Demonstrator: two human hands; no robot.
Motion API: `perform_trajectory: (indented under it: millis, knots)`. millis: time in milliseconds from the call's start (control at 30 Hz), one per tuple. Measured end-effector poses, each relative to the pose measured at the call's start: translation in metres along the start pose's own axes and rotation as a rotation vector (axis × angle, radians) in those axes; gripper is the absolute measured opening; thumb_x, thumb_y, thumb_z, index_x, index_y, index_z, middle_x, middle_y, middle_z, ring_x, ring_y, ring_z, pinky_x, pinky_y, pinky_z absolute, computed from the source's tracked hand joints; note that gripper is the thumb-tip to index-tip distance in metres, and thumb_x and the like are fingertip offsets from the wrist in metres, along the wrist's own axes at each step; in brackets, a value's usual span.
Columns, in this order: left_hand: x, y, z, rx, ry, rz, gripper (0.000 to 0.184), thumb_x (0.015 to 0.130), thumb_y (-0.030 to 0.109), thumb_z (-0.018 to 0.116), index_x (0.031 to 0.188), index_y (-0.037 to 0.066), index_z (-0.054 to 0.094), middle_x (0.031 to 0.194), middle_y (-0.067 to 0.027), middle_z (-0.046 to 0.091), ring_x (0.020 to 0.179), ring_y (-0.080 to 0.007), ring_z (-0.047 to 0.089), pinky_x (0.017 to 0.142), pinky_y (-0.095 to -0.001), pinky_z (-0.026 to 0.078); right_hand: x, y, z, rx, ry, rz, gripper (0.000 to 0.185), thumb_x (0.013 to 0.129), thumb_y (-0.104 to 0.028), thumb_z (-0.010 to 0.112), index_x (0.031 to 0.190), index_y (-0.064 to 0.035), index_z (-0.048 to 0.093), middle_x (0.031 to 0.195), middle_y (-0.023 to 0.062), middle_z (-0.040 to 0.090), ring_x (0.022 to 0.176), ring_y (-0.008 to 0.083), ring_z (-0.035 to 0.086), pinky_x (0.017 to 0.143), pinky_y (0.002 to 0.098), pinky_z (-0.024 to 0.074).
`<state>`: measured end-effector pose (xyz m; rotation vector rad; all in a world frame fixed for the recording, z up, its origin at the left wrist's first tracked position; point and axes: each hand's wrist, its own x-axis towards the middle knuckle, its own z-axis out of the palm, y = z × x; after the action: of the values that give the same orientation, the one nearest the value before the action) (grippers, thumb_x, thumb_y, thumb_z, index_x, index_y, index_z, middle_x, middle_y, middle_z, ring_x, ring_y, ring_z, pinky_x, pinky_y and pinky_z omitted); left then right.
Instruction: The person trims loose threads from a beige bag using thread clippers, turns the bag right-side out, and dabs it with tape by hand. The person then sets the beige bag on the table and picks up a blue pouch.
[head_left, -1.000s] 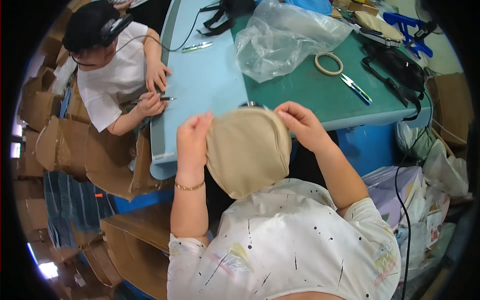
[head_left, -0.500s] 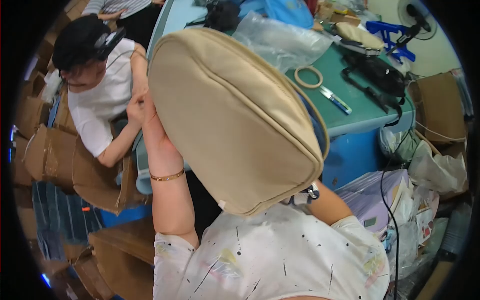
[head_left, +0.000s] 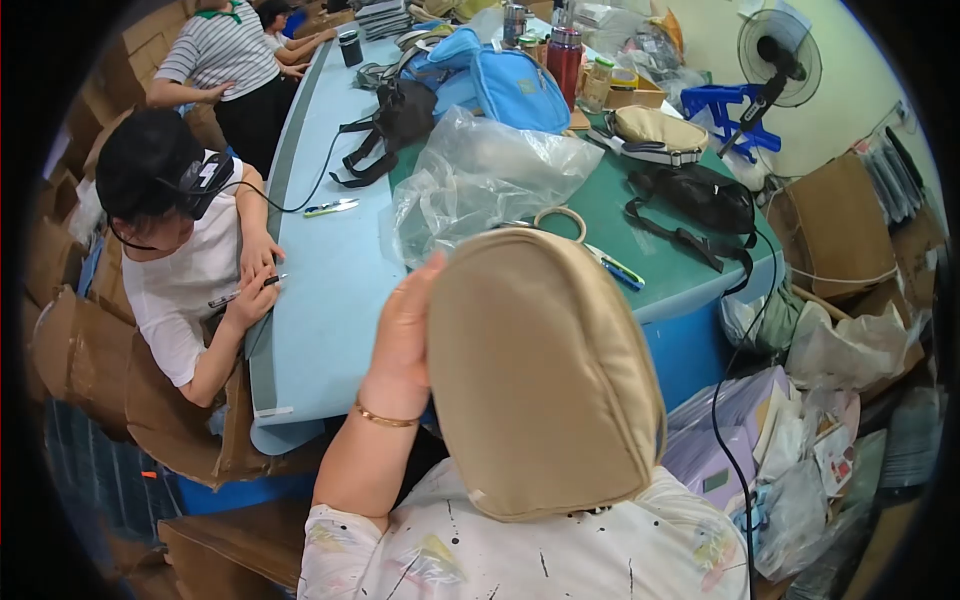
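Note:
A beige bag [head_left: 540, 380] with a rounded top and piped edges stands upright in front of my chest, its broad smooth panel facing me. My left hand [head_left: 404, 325] grips its left side, with the thumb side along the edge and some fingers hidden behind it. A gold bracelet [head_left: 388, 417] circles my left wrist. The bag hides my right hand and forearm. Just past the bag's top lie a roll of tape [head_left: 561, 222] and a cutter knife [head_left: 618, 268] on the green mat.
A clear plastic bag [head_left: 490, 165], a black bag [head_left: 695, 205], a blue bag [head_left: 520, 90] and a red bottle [head_left: 564, 65] are on the table [head_left: 330, 330]. At left, a person in a black cap [head_left: 150, 165] holds a pen. Cardboard boxes [head_left: 90, 350] crowd the left.
The beige bag has moved down and away from the camera and turned more upright, uncovering more of the table. My left hand has shifted right with it. The view has tilted up.

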<state>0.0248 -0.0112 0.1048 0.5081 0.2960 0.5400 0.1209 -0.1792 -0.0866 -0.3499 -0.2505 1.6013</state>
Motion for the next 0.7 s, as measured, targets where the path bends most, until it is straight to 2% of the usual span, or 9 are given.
perform_trajectory:
  millis: [67,133,300,400,533,567,600,667,700]
  knots:
    - [0.002,-0.003,0.003,0.058,-0.053,0.004,0.031,0.093,0.030,0.053,0.106,0.002,0.059,0.099,-0.0090,0.064,0.088,-0.0182,0.063,0.075,-0.0306,0.052,0.006,-0.006,0.003,0.012,-0.188,0.129,0.056,0.087,-0.042,0.052,0.128,-0.0043,0.045,0.107,0.0191,0.060,0.094,0.0297,0.062,0.088,0.0389,0.0463]
    - [0.007,0.005,0.004,0.058,0.069,0.051,0.029,0.092,0.028,0.054,0.105,0.002,0.059,0.097,-0.0082,0.064,0.087,-0.0174,0.063,0.075,-0.0297,0.052,0.010,-0.009,0.006,0.024,-0.332,0.230,0.059,0.086,-0.044,0.051,0.129,-0.0043,0.043,0.108,0.0196,0.060,0.094,0.0302,0.061,0.088,0.0394,0.0464]
    - [0.012,0.057,-0.038,-0.028,0.253,0.319,0.030,0.093,0.029,0.053,0.106,0.002,0.058,0.099,-0.0081,0.064,0.088,-0.0183,0.062,0.076,-0.0309,0.051,-0.002,-0.018,0.004,-0.029,-0.445,0.274,0.067,0.085,-0.051,0.051,0.133,-0.0044,0.040,0.110,0.0209,0.059,0.095,0.0316,0.061,0.088,0.0407,0.0464]
    - [0.017,0.050,-0.066,-0.009,0.430,0.460,0.032,0.094,0.030,0.051,0.108,0.001,0.058,0.103,-0.0092,0.063,0.092,-0.0188,0.061,0.079,-0.0326,0.050,-0.045,-0.023,0.007,-0.134,-0.363,0.123,0.092,0.077,-0.065,0.055,0.139,-0.0027,0.030,0.122,0.0246,0.052,0.102,0.0346,0.058,0.092,0.0451,0.0436]
    - [0.001,0.009,-0.048,0.158,0.539,0.565,0.031,0.096,0.029,0.048,0.104,0.000,0.056,0.103,-0.0091,0.061,0.093,-0.0167,0.059,0.080,-0.0313,0.048,-0.050,-0.047,0.062,-0.237,0.130,-0.109,0.121,0.053,-0.071,0.072,0.141,-0.0034,0.024,0.133,0.0182,0.042,0.115,0.0303,0.051,0.095,0.0429,0.0433]
    - [-0.007,-0.005,-0.036,0.159,0.539,0.554,0.031,0.096,0.029,0.048,0.104,0.000,0.056,0.103,-0.0091,0.061,0.093,-0.0167,0.059,0.080,-0.0313,0.048,-0.046,-0.048,0.066,-0.230,0.159,-0.168,0.120,0.053,-0.069,0.074,0.141,-0.0047,0.024,0.134,0.0161,0.043,0.119,0.0293,0.048,0.095,0.0428,0.0436]
    - [-0.018,-0.018,-0.023,0.188,0.504,0.568,0.030,0.096,0.029,0.047,0.100,0.000,0.056,0.100,-0.0085,0.060,0.090,-0.0157,0.058,0.079,-0.0301,0.048,-0.046,-0.049,0.067,-0.169,0.081,-0.189,0.105,0.061,-0.060,0.074,0.139,-0.0061,0.029,0.133,0.0132,0.045,0.119,0.0285,0.049,0.096,0.0427,0.0435]
    - [-0.037,-0.034,-0.005,0.178,0.382,0.593,0.028,0.097,0.027,0.044,0.090,0.000,0.052,0.092,-0.0070,0.059,0.085,-0.0136,0.056,0.078,-0.0280,0.046,-0.034,-0.042,0.077,-0.211,0.263,-0.304,0.098,0.069,-0.059,0.070,0.141,-0.0076,0.027,0.132,0.0121,0.047,0.118,0.0297,0.049,0.100,0.0421,0.0411]
    - [-0.046,-0.035,-0.002,0.197,0.312,0.604,0.029,0.098,0.026,0.043,0.090,0.000,0.051,0.092,-0.0070,0.059,0.086,-0.0138,0.056,0.078,-0.0286,0.046,-0.031,-0.038,0.077,-0.001,0.258,-0.283,0.071,0.078,-0.039,0.069,0.133,-0.0076,0.038,0.123,0.0090,0.054,0.109,0.0263,0.055,0.094,0.0416,0.0441]
